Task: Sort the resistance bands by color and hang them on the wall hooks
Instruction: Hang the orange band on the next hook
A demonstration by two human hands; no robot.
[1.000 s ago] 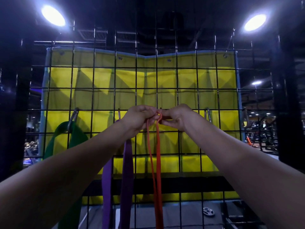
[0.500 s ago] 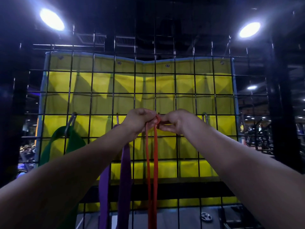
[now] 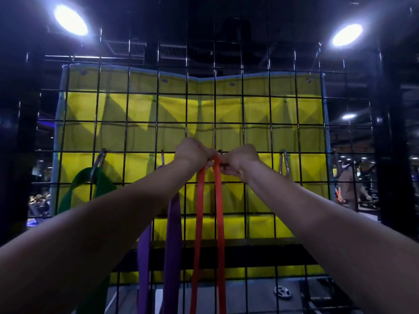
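A thin orange-red resistance band [image 3: 219, 209] hangs straight down from the middle of a black wire grid wall [image 3: 256, 123]. My left hand [image 3: 193, 152] and my right hand [image 3: 239, 160] both pinch the top of its loop, right at a metal hook that my fingers mostly hide. A purple band [image 3: 173, 236] hangs from the carabiner hook [image 3: 162, 158] just left of my hands. A wide green band [image 3: 78, 184] hangs on a carabiner [image 3: 98, 163] at the far left.
An empty carabiner [image 3: 284, 163] hangs on the grid to the right of my hands. A yellow tarp [image 3: 140, 109] hangs behind the grid. A weight plate [image 3: 282, 291] lies on the floor. A person [image 3: 347, 184] stands far right, beyond the grid.
My hands stay clenched on the top of the orange-red band at the hook. The camera has tilted up slightly, so everything sits a little lower in view.
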